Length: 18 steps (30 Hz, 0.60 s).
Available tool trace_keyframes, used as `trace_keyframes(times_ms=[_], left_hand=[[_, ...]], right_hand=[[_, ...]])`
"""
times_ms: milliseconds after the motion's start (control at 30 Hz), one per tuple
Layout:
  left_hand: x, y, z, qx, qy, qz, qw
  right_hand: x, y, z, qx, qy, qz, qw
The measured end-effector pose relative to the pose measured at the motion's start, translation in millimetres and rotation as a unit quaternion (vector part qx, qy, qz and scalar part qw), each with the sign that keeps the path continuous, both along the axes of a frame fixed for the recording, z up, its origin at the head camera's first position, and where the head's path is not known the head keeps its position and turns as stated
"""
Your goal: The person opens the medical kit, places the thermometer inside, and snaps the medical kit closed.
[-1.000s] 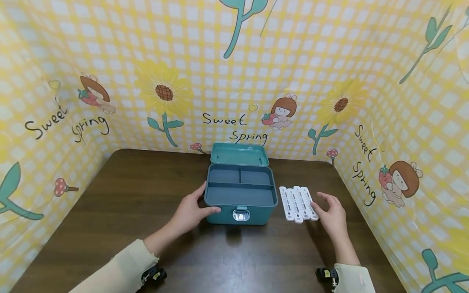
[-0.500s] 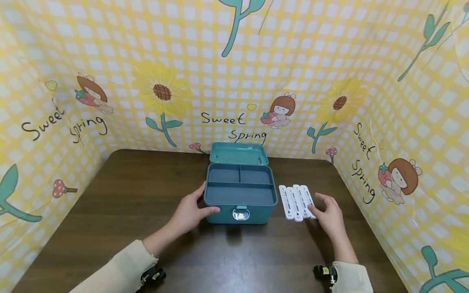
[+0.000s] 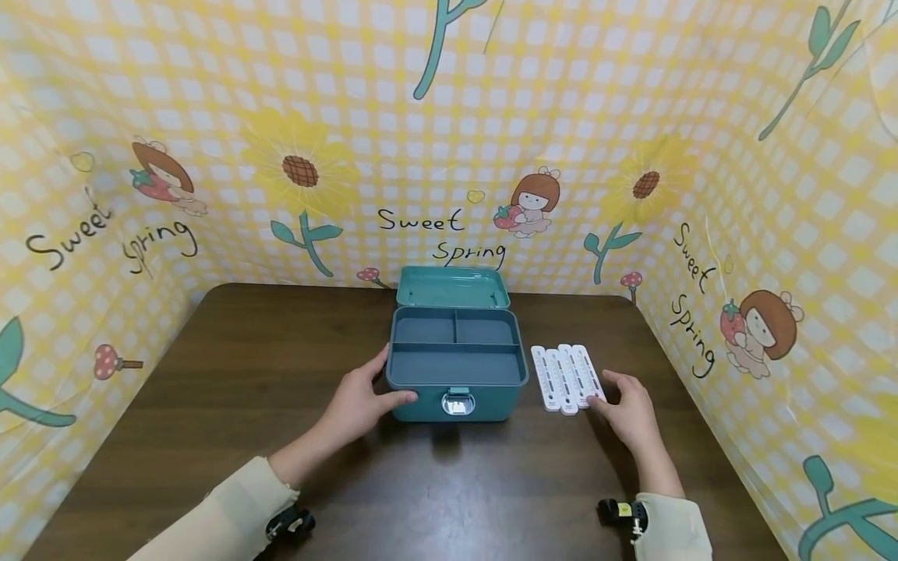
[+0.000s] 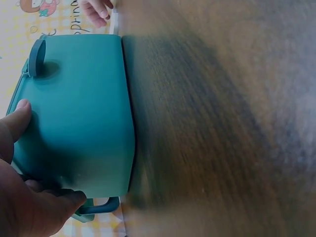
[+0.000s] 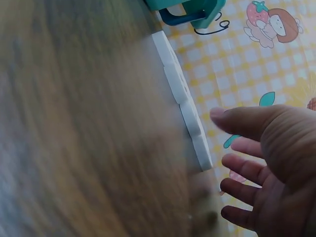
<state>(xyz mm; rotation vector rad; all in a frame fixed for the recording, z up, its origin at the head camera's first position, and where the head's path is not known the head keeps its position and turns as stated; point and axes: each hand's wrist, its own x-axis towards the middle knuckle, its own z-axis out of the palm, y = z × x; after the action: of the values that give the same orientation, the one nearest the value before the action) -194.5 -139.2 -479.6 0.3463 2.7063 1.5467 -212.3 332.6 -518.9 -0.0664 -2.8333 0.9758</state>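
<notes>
A teal storage box [image 3: 421, 409] stands with its lid [image 3: 452, 290] tipped back. Inside sits a dark blue-grey tray [image 3: 456, 365] with three compartments, all bare, and a clear latch [image 3: 458, 402] hangs at the front. My left hand [image 3: 354, 401] holds the box's front left corner, thumb on the front face and fingers along the side. Right of the box lie several slim white plastic sticks [image 3: 567, 378] side by side, with small printed windows. My right hand [image 3: 634, 413] is at their right end, fingers apart and relaxed; the thumb is close to the nearest stick. Contact cannot be told.
All of this stands on a dark wooden table [image 3: 281, 343]. A yellow checked cloth [image 3: 435, 156] with printed flowers and figures hangs behind and at both sides. A dark folding handle [image 4: 103, 206] sticks out from the box's side in the left wrist view.
My right hand has shifted slightly left, its thumb now at the lower end of the rightmost stick. The head view has tilted a little. My left hand keeps its hold on the box.
</notes>
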Motion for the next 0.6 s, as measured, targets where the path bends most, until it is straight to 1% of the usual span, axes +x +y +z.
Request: trace_keyframes(times_ms=[200,367,600], left_hand=[[0.5,-1,-0.7,-0.005,-0.003,-0.002,1.0],[0.2,-1,0.7,-0.005,-0.005,-0.002,1.0],[-0.1,-2,-0.8,-0.012,-0.009,0.001,0.9999]], right_hand=[[1.6,1,-7.1,0.012,-0.001,-0.008,1.0],[3.1,2,-8.3,0.019,-0.006,-0.017,1.0],[4.3,4,-13.4,0.047,0.004,-0.01,0.999]])
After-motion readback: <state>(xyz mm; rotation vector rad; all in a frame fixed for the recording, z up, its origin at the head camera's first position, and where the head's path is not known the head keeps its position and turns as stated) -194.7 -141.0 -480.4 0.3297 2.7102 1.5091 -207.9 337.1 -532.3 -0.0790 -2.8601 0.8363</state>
